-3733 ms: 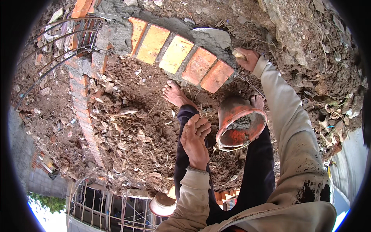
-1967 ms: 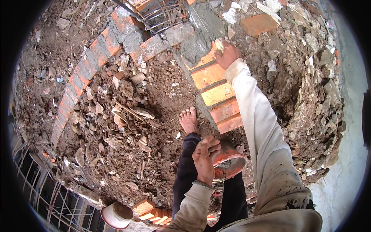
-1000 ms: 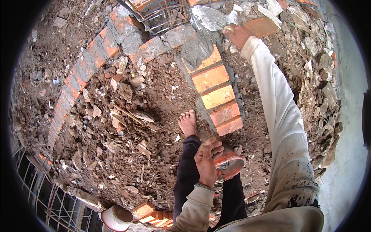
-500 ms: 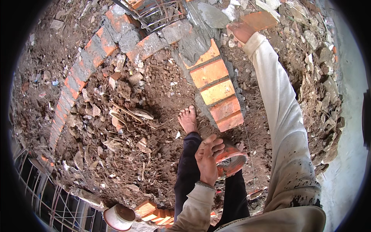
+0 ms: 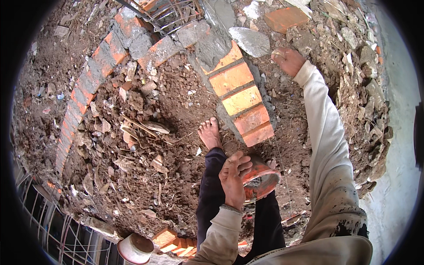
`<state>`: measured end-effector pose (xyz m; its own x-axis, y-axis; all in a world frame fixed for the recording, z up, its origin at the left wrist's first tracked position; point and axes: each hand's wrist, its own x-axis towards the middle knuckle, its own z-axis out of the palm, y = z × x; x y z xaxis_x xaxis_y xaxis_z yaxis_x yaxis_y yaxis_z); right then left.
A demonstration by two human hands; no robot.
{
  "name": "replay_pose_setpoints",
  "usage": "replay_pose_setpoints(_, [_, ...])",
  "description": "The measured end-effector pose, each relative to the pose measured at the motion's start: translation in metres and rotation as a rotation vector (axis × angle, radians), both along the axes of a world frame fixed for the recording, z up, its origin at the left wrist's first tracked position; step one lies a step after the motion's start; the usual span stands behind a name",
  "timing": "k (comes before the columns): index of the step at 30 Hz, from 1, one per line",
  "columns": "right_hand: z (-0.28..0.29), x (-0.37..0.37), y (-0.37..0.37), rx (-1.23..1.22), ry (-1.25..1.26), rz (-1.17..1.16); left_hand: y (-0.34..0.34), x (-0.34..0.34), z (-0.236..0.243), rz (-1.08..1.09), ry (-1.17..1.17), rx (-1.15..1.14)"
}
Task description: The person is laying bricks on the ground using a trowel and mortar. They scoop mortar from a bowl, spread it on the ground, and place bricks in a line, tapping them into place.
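Note:
My right hand (image 5: 289,61) is closed around the handle of a trowel, most of which it hides. The grey metal trowel blade (image 5: 251,41) points left, just right of the mortar-covered end of a brick course. That wet grey mortar (image 5: 213,49) coats the far end, while several orange bricks (image 5: 240,98) lie bare on top toward me. My left hand (image 5: 233,177) hovers palm up with loosely bent fingers and nothing in it. Beside its fingertips is an orange-red bucket (image 5: 262,183) with grey residue inside; whether they touch, I cannot tell.
A string line (image 5: 283,168) runs from the near brick end toward me. Steel rebar (image 5: 179,17) rises at the far corner. Another brick course (image 5: 86,84) curves along the left. Rubble covers the soil; a loose brick (image 5: 286,19) lies far right. A white bucket (image 5: 135,248) stands near left.
My right hand and the trowel have come nearer to me and a little to the right, beside the bricks. My left hand stays by the bucket. The whole view has shifted slightly.

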<state>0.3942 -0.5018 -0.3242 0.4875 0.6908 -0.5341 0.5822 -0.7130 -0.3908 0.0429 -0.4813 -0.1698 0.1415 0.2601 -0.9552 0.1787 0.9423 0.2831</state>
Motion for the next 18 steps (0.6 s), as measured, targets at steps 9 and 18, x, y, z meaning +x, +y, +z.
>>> replay_pose_setpoints(9, [0.027,-0.053,0.011,0.003,-0.082,-0.177,-0.006,-0.004,-0.001,-0.024,0.033,-0.004])
replay_pose_setpoints(18, [0.031,-0.11,0.021,-0.063,-0.147,-0.133,-0.009,-0.008,-0.002,0.0,0.016,-0.025])
